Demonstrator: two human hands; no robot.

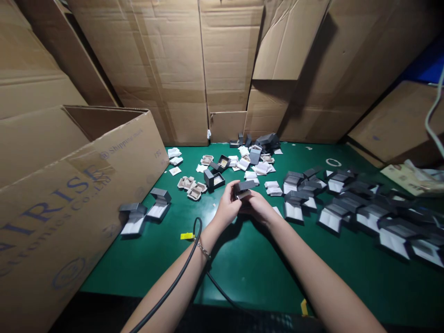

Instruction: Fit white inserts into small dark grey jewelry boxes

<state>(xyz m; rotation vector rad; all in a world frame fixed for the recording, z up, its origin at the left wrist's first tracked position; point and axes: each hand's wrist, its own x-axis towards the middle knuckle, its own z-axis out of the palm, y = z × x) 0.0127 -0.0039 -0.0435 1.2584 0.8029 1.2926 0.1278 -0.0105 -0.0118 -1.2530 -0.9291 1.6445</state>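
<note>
Over the middle of the green table, a small dark grey hinged box [244,186] is held between both my hands. My left hand [227,203] grips its left side, fingers wrapped round it. Closed on the box from the right and below is my right hand [258,207]; some of its fingers are hidden. A pale strip shows under the dark lid. Just beyond my left hand lie an open black box [214,179] and crumpled beige inserts [193,187]. Folded white inserts [273,188] lie to the right of the hands.
Many open grey boxes with white interiors [294,206] cover the right side. Two more open boxes [158,205] stand at left beside a large carton [104,185]. Cardboard walls [166,69] close off the back. A black cable [187,266] runs along my left forearm.
</note>
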